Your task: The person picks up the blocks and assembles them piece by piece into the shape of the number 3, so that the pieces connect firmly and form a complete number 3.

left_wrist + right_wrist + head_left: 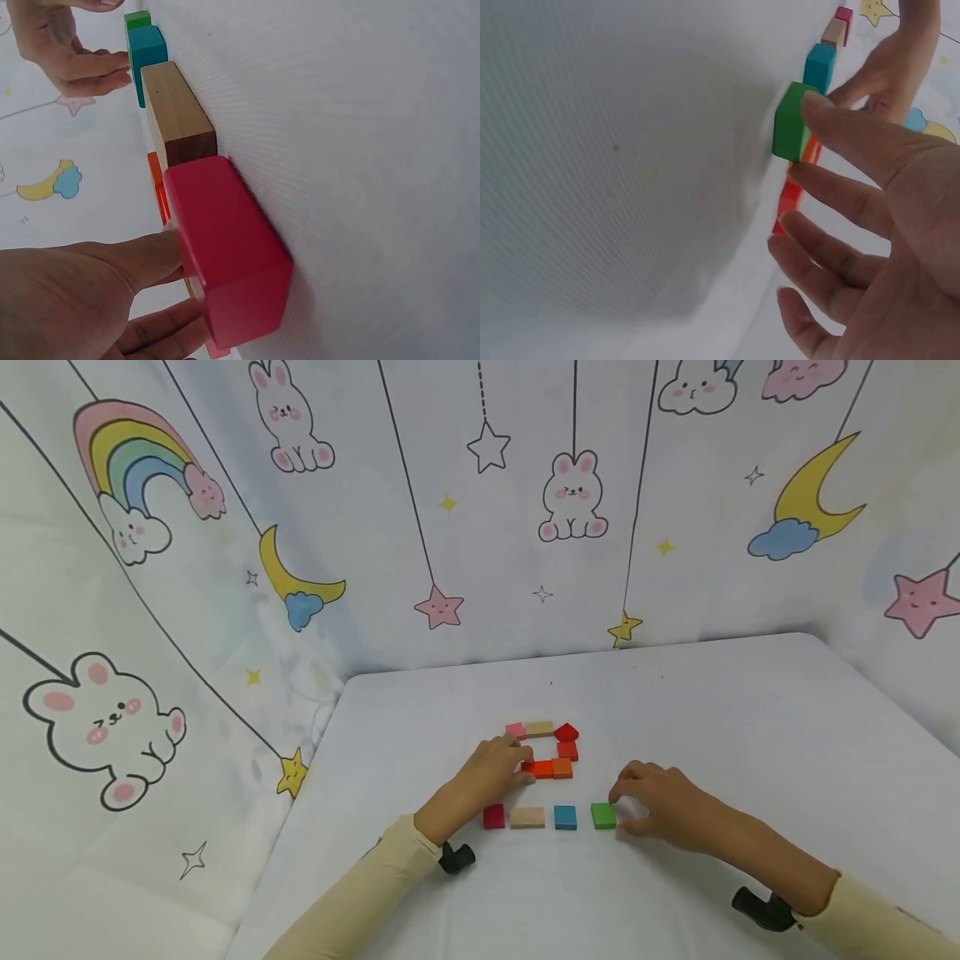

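In the head view, my left hand (pixel 487 772) reaches over the left side of a small outline of blocks, its thumb and index finger pinching the left end of a red-orange block (pixel 542 770). An orange square block (pixel 562 768) adjoins that block on the right. My right hand (pixel 667 806) is beside a green block (pixel 603 816), thumb and index fingertips right at its right corners and the other fingers loosely spread. In the left wrist view, a crimson block (pixel 229 255) hides the left fingertips.
Left of the green block, a blue block (pixel 566 817), a plain wooden block (pixel 527 818) and the crimson block form a row. Behind lie a pink block (pixel 515 730), another wooden block (pixel 538 729), a red pointed block (pixel 566 732) and a red block (pixel 567 751). A patterned curtain (pixel 495 543) surrounds the white table (pixel 420 727).
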Demonstrator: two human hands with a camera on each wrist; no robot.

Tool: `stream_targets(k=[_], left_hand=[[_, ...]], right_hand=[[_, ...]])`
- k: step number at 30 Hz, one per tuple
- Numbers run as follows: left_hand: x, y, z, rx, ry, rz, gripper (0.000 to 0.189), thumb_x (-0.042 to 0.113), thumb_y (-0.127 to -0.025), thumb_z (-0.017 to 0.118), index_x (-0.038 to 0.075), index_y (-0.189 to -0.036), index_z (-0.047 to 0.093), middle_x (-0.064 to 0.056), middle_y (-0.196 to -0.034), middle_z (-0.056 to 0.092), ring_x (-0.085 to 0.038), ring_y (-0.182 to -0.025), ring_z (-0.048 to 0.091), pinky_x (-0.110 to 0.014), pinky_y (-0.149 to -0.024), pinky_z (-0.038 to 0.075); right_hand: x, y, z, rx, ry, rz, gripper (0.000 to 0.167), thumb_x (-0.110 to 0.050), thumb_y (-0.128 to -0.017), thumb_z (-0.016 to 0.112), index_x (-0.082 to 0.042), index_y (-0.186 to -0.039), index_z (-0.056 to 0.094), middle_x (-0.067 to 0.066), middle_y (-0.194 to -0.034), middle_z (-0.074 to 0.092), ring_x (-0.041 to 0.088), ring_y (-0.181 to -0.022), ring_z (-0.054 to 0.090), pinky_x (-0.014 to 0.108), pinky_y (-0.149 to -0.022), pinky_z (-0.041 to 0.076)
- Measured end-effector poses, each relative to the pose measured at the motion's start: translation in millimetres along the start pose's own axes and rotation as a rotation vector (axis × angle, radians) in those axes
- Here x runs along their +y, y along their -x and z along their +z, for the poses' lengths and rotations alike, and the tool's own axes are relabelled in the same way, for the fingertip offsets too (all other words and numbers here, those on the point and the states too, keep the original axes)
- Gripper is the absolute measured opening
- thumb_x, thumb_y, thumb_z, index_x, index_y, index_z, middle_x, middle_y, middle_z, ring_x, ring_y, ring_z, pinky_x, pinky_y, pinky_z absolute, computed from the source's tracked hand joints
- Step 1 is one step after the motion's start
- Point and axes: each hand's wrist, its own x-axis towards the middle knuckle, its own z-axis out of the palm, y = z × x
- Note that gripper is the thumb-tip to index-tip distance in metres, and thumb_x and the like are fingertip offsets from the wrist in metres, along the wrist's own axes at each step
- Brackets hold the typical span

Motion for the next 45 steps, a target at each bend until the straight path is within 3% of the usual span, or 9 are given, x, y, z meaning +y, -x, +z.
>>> stream_targets(k=[16,27,45], left_hand=[[1.9,0.8,-2.6,0.001,0.005,0.006,0.030,0.034,-0.097,0.078,0.017,-0.122,0.076,-0.007,-0.119,0.069,-0.021,-0.107,0.066,-0.039,-0.098,0.056],[2.3,0.1,-2.5,-0.007,0.003,-0.002,0.029,0.034,-0.097,0.078,0.018,-0.121,0.076,-0.006,-0.120,0.069,-0.021,-0.109,0.065,-0.038,-0.098,0.055],[2.1,1.2,-1.4,0.005,-0.003,0.005,0.030,0.034,-0.097,0.079,0.017,-0.122,0.076,-0.006,-0.119,0.069,-0.021,-0.106,0.065,-0.038,-0.097,0.055]], right_hand=[[-3.9,-10.8,8.3,0.068,0.031,-0.012,0.026,-0.030,-0.082,0.091,-0.028,-0.103,0.075,0.001,-0.112,0.065,0.021,-0.103,0.062,0.040,-0.079,0.052],[-4.7,-31.2,12.9,0.131,0.046,0.010,0.029,-0.030,-0.081,0.092,-0.023,-0.105,0.077,0.008,-0.117,0.066,0.028,-0.108,0.063,0.050,-0.084,0.058],[-8.3,-48.3,17.9,0.125,0.024,0.047,0.027,-0.027,-0.086,0.088,-0.022,-0.109,0.077,0.010,-0.120,0.064,0.030,-0.110,0.062,0.056,-0.091,0.056]])
